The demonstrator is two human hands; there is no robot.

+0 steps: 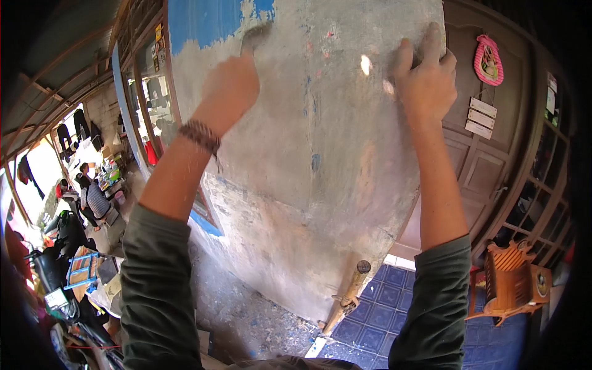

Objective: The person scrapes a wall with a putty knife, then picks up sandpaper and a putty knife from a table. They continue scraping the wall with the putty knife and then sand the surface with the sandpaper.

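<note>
A grey wall (265, 135) fills the middle of the view, with blue paint (200, 21) on its upper left part. My left hand (233, 85), blurred by motion, is closed round a scraper (256, 37). The scraper's blade lies against the wall at the ragged lower edge of the blue paint. My right hand (427, 83) rests on the wall near its right edge, fingers spread and holding nothing. A braided bracelet (200, 135) is on my left wrist.
A brown door (487, 154) with a pink hanging ornament (489, 60) is on the right, above a wooden chair (509, 280). A bamboo pole (348, 296) leans at the wall's base. Paint flakes litter the floor. At left are seated people (95, 200) and a motorcycle (58, 277).
</note>
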